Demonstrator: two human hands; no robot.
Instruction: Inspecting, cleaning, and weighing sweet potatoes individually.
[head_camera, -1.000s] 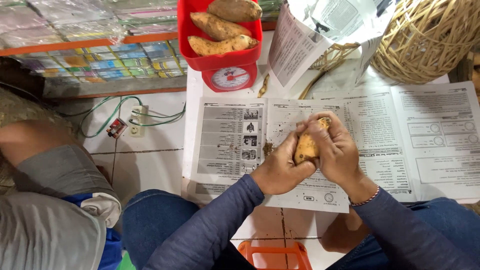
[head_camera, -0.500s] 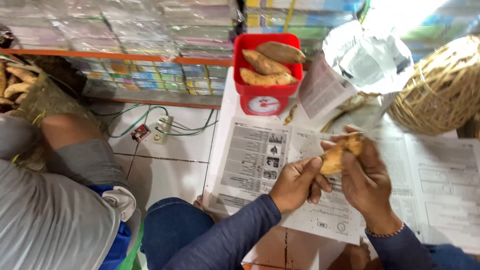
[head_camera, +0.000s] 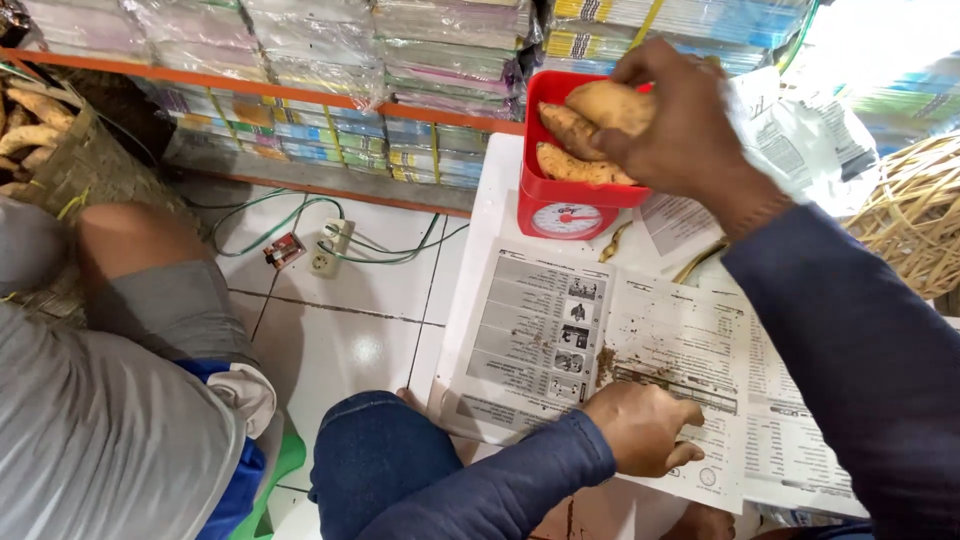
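The right hand (head_camera: 670, 125) is stretched far forward, arm nearly straight in a dark blue sleeve, palm down, fingers (head_camera: 625, 150) curled in a grasp. The left hand (head_camera: 645, 428) lies low and near the body, palm down, knuckles up, fingers loosely bent, its forearm angled in from below.

Tan sweet potato (head_camera: 610, 103) atop two others, red scale tray (head_camera: 540, 185)

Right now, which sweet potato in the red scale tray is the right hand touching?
The top sweet potato, under the right hand; the two lower sweet potatoes lie untouched.
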